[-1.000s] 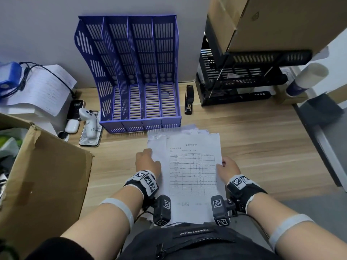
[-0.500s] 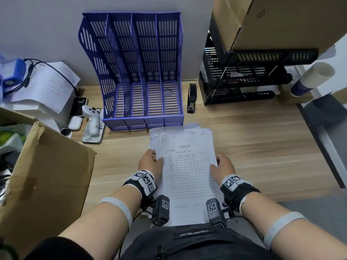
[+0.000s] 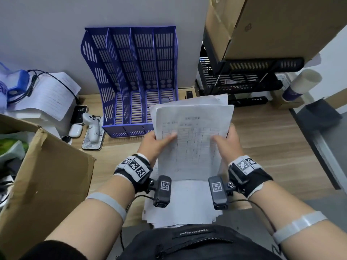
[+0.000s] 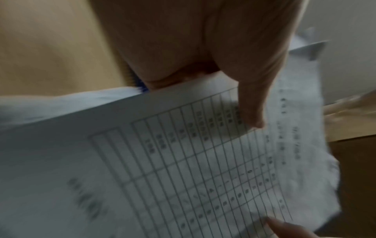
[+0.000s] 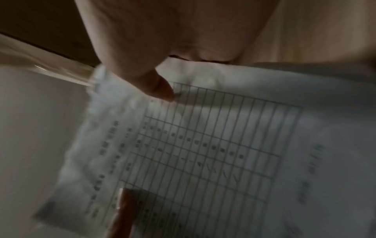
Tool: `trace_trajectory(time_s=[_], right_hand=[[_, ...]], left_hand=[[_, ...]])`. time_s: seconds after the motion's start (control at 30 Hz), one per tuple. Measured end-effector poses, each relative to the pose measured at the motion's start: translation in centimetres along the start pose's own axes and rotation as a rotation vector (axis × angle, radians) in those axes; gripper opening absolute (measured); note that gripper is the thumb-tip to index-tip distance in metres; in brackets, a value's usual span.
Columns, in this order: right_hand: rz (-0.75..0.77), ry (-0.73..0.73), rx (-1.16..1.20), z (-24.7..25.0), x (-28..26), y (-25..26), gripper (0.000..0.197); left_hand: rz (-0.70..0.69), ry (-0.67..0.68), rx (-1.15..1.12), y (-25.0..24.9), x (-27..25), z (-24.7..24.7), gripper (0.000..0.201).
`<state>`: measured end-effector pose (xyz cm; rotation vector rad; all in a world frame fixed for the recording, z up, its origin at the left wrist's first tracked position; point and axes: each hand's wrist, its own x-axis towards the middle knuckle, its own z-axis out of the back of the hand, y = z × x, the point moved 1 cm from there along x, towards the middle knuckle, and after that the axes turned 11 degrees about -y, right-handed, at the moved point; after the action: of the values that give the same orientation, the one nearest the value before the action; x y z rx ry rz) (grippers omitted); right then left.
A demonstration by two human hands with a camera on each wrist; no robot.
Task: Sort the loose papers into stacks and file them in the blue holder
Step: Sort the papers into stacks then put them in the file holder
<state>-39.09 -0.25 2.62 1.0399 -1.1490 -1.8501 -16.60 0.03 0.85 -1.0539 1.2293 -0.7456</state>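
Both hands hold a stack of printed papers [image 3: 193,143] tilted up off the desk, a ruled table on its top sheet. My left hand [image 3: 159,142] grips its left edge, thumb lying on the table [image 4: 252,116]. My right hand [image 3: 228,142] grips the right edge, thumb on the sheet [image 5: 160,90]. More loose papers [image 3: 180,205] lie flat on the desk below, near my body. The blue holder [image 3: 135,79] stands upright against the wall beyond the stack; the compartments I can see into hold nothing.
An open cardboard box [image 3: 41,181] fills the left foreground. A white controller [image 3: 92,130], earbud case [image 3: 75,131] and phone [image 3: 78,115] lie left of the holder. Black trays [image 3: 242,81] under big cartons stand at the right. A paper cup [image 3: 300,85] lies far right.
The upper part of the pile has been lifted off the desk and tilted upright; both hands shifted from resting at its sides to gripping its edges. Papers remain flat underneath.
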Motion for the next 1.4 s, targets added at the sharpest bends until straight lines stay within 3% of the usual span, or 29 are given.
trace_trajectory(time_s=[0.1, 0.17, 0.27, 0.43, 0.57, 0.63, 0.7, 0.77, 0.93, 1.2, 1.4], right_hand=[[0.080, -0.041, 0.201, 0.0, 0.3, 2.6, 0.036], [0.092, -0.052, 0.209, -0.1, -0.2, 2.7, 0.033], [0.026, -0.028, 0.115, -0.2, -0.9, 0.7, 0.027], [-0.039, 0.144, -0.084, 0.1, -1.2, -3.0, 0.031], [-0.014, 0.215, -0.282, 2.5, -1.3, -3.9, 0.035], [-0.045, 0.176, -0.290, 4.2, -1.2, -4.5, 0.032], [-0.174, 0.137, -0.209, 5.8, -1.3, -5.2, 0.025], [-0.240, 0.071, -0.191, 7.7, -1.0, -6.0, 0.022], [-0.238, -0.076, -0.327, 14.3, 0.3, -8.2, 0.017], [-0.462, -0.421, -0.166, 26.0, 4.2, -13.9, 0.018], [-0.502, -0.599, -0.161, 32.4, 7.2, -15.9, 0.015]], left_hand=[[-0.110, 0.013, -0.068, -3.6, 0.2, -0.1, 0.026], [-0.143, 0.026, -0.039, -3.8, 0.3, 0.1, 0.032], [-0.114, 0.022, 0.024, -1.4, 0.7, 0.4, 0.030], [-0.025, -0.007, 0.057, 1.8, 1.1, 0.2, 0.026], [0.043, -0.101, 0.019, 1.9, 2.1, -1.3, 0.049], [0.064, -0.160, 0.040, 2.2, 2.9, -2.7, 0.061], [0.084, -0.184, 0.099, 2.4, 3.2, -4.5, 0.067], [0.090, -0.165, 0.120, 2.8, 3.3, -6.8, 0.061], [0.038, -0.033, 0.261, 5.3, 3.1, -13.5, 0.044], [0.097, 0.275, 0.519, 7.8, 1.1, -26.0, 0.027], [0.079, 0.277, 0.616, 8.8, 0.8, -33.4, 0.015]])
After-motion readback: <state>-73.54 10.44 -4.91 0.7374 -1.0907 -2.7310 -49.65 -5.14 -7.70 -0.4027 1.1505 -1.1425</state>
